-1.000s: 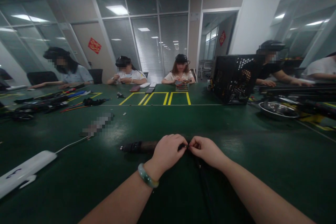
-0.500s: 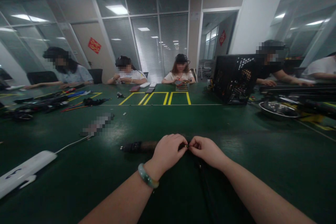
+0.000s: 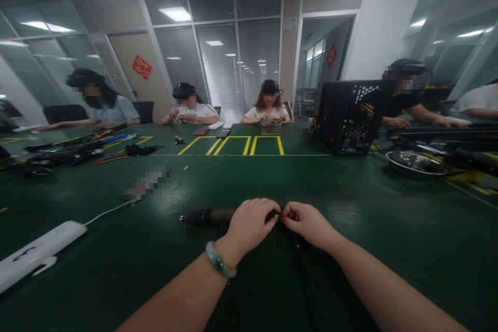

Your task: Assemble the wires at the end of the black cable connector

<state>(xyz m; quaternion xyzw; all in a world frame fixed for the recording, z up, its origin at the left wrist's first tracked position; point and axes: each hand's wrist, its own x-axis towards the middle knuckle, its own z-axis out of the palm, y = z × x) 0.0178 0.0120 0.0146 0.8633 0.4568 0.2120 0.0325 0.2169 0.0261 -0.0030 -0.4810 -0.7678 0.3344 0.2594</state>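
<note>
A dark, pen-shaped electric screwdriver (image 3: 200, 217) lies on the green tabletop with its metal tip pointing left. My left hand (image 3: 251, 225), with a green bangle on the wrist, is closed over its rear end, which the palm and fingers hide. Close beside it, my right hand (image 3: 307, 223) pinches with thumb and forefinger at a small dark piece, too small to name. A brass-coloured glint shows between the two sets of fingertips. Below the right hand a black cable (image 3: 305, 277) runs toward me; whether it joins the pinched piece I cannot tell.
A white power strip (image 3: 46, 251) with a cord lies at left. Bundled dark cables (image 3: 66, 153) sit farther back. A black computer case (image 3: 346, 119) and a metal bowl (image 3: 416, 163) stand at right. Several people sit across the table, which has yellow tape outlines (image 3: 249, 145).
The view has shifted very slightly. Both hands keep the same hold, and the screwdriver stays where it was.
</note>
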